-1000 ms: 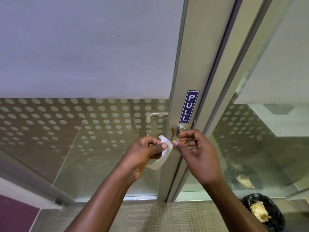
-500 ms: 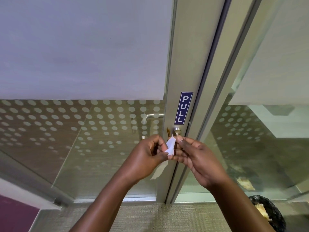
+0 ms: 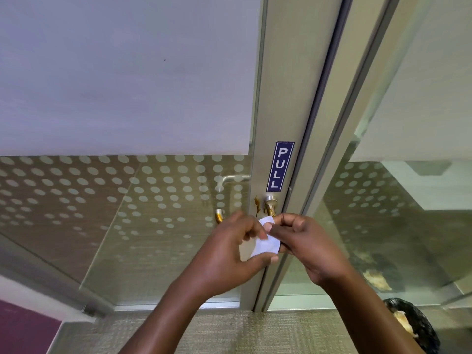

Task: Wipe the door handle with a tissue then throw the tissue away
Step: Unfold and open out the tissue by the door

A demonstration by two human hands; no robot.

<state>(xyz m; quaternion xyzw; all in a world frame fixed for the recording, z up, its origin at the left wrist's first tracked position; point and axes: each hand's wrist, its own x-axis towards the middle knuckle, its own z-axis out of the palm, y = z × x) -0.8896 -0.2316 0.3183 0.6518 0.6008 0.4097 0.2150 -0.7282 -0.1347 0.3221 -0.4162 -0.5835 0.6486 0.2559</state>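
tissue (image 3: 265,245) sits between both my hands, just below the door handle (image 3: 270,205) but not touching it that i can see. it is small, white and partly folded. my left hand (image 3: 229,256) pinches its lower edge with thumb and curled fingers, and my right hand (image 3: 311,249) pinches the upper corner. a brown smear (image 3: 257,205) marks the frame beside the handle, under the blue pull sign (image 3: 280,166). a black-lined bin (image 3: 413,325) stands on the floor at lower right.
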